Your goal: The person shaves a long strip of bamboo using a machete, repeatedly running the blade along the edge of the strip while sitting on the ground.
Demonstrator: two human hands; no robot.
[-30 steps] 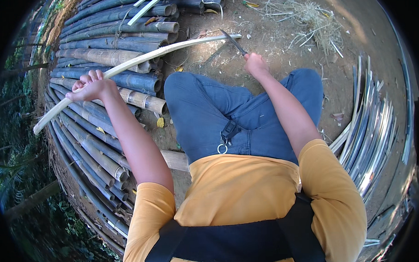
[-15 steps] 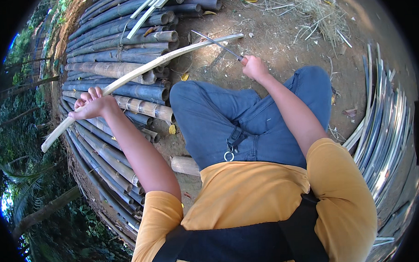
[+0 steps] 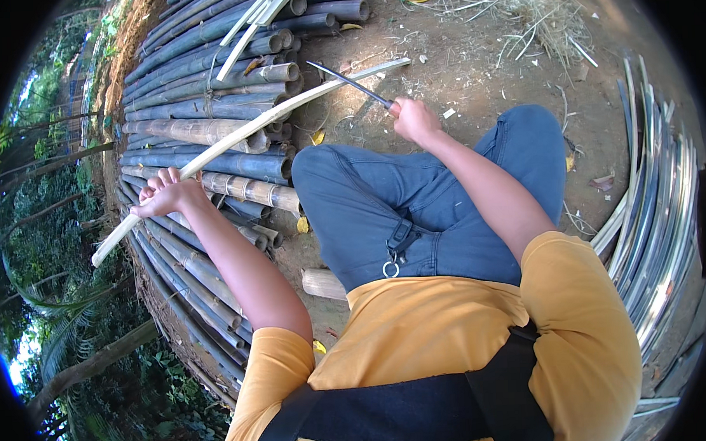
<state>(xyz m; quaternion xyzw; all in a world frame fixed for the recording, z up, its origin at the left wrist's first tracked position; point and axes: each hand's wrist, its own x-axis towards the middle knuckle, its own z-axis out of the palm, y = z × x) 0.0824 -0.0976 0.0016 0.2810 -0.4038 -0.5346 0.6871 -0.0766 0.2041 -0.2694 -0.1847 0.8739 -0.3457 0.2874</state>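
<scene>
While I look down through the head view, the only one I have, I see a seated person in a yellow shirt and blue jeans on bare dirt. Their left hand [image 3: 168,194] is closed around a long pale bamboo strip [image 3: 264,119], well out to the left. That strip slants from lower left, across a stack of bamboo poles [image 3: 201,101], up to a thin free end near top centre. Their right hand [image 3: 413,119] is clenched on the handle of a knife [image 3: 350,84]. Its narrow dark blade points up and left and meets the strip near the thin end. I cannot tell whether the edge has bitten in or only rests on it. Both hands sit well apart, with the left knee [image 3: 320,163] just below the strip between them.

I judge the main risk to be the blade slipping: the strip is long and springy, held at one point only, so it may flex or roll under pressure. A slip toward the body could bring the edge near the knee. A pull by the left hand along the strip could also draw splinters into the palm. More split strips [image 3: 648,210] lie heaped at the right, beside the right arm, and a swing could catch on them.
</scene>
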